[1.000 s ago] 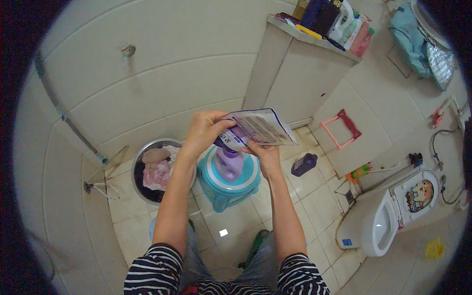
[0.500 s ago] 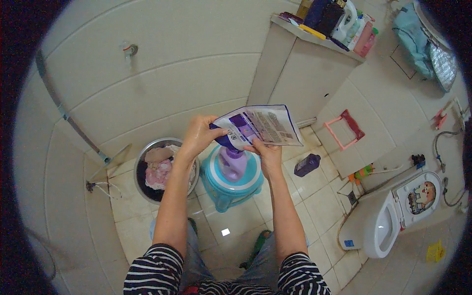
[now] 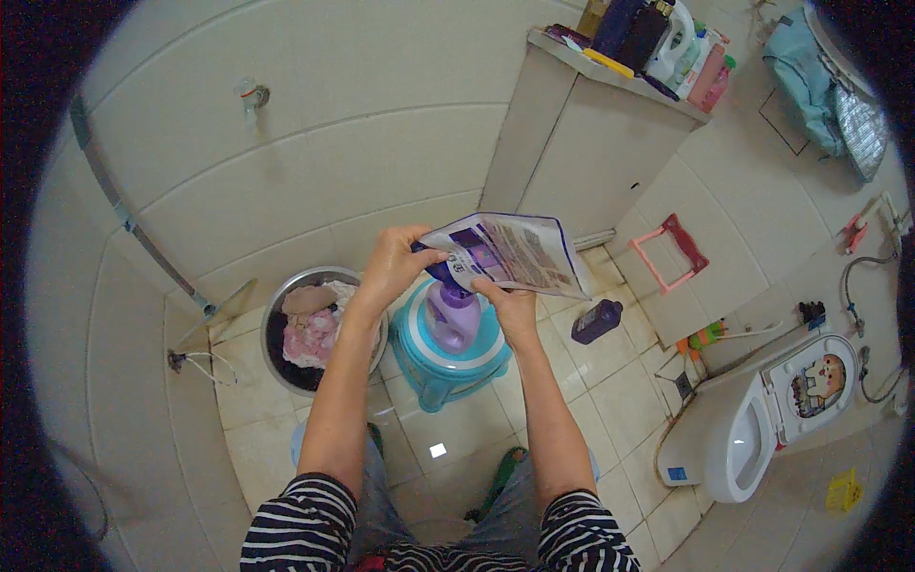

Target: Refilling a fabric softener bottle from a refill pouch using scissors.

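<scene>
Both hands grip a white and purple refill pouch (image 3: pixel 519 250), tilted over a lilac bottle (image 3: pixel 452 319). My left hand (image 3: pixel 391 267) pinches the pouch's dark narrow end, right by the bottle's neck. Closed on its lower edge, my right hand (image 3: pixel 510 303) has the thumb on top. The bottle stands on the lid of a turquoise stool-like tub (image 3: pixel 412 348). Where the pouch meets the bottle's mouth is hidden behind the pouch and fingers, so I cannot tell whether liquid flows.
Left of the tub, a metal basin (image 3: pixel 270 351) holds pink and white cloths (image 3: pixel 310 334). A dark purple bottle (image 3: pixel 597 322) is on the tiles to the right. Beyond it are a pink wall rack (image 3: pixel 637 246) and a white toilet (image 3: pixel 710 448). A cabinet (image 3: pixel 581 143) stands behind, bottles on top.
The pouch has sunk slightly, its wide end dropping a little toward the right. Both hands keep their hold, and the bottle stays in place.
</scene>
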A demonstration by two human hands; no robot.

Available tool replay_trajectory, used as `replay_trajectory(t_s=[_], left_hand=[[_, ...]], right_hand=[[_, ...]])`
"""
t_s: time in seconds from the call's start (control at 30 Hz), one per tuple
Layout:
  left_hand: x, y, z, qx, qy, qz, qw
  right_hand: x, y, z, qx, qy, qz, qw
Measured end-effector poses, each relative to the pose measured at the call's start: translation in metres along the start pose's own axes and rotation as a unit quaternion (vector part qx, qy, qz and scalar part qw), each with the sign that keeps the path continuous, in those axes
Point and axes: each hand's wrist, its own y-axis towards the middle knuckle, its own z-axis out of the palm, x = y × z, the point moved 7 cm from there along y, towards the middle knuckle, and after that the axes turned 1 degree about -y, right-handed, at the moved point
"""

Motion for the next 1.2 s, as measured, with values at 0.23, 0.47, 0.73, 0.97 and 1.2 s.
replay_trajectory(t_s=[0.23, 0.47, 0.73, 0.97, 1.2], left_hand=[[-0.005, -0.001, 0.004, 0.014, 0.009, -0.007, 1.000], [0.021, 0.001, -0.001, -0.004, -0.198, -0.022, 0.980], [0.040, -0.010, 0.034, 0.042, -0.205, -0.041, 0.977], [0.040, -0.011, 0.037, 0.006, -0.207, -0.031, 0.978], [0.046, -0.011, 0.040, 0.010, -0.149, -0.030, 0.988]], right_hand=[[-0.010, -0.002, -0.002, -0.023, 0.039, 0.071, 0.996], [-0.014, -0.002, -0.001, -0.034, 0.041, 0.055, 0.997], [-0.031, 0.002, -0.004, -0.045, 0.011, 0.014, 0.999], [-0.024, 0.001, -0.004, -0.033, -0.003, 0.026, 0.999], [-0.016, 0.001, -0.005, 0.007, -0.007, 0.026, 1.000]])
